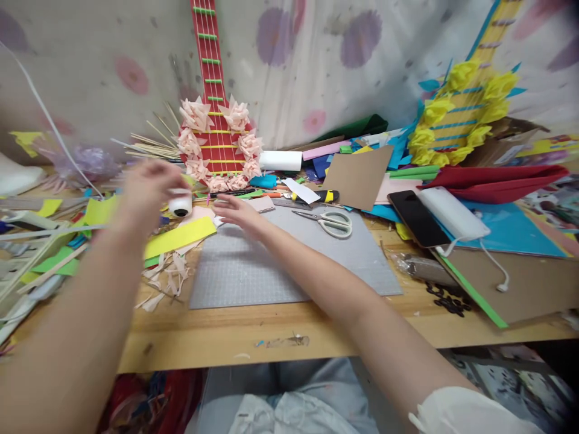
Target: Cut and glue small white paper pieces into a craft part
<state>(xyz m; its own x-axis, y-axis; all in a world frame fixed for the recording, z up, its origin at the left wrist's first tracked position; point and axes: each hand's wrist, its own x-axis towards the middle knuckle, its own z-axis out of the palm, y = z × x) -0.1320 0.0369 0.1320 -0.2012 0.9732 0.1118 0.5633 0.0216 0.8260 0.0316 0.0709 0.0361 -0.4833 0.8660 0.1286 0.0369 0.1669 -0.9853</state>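
Observation:
My left hand (pixel 147 193) is smeared by motion above the left part of the table, and its fingers cannot be made out. Just to its right is a small white rounded object with a black spot (pixel 181 205); whether the hand touches it I cannot tell. Over the back left corner of the grey cutting mat (pixel 253 271), my right hand (pixel 237 212) reaches across with its fingers stretched out, holding nothing visible. A yellow paper strip (pixel 181 237) lies between the hands and me, beside pale paper scraps (pixel 167 277). White-handled scissors (pixel 335 223) rest on the mat.
A red paper guitar (pixel 217 141) with pink flowers stands behind my hands. Another yellow guitar (pixel 461 114) leans at the back right. A utility knife (pixel 325 196), brown card (pixel 359 175), phone (pixel 417 217) and white power bank (pixel 455 212) lie to the right.

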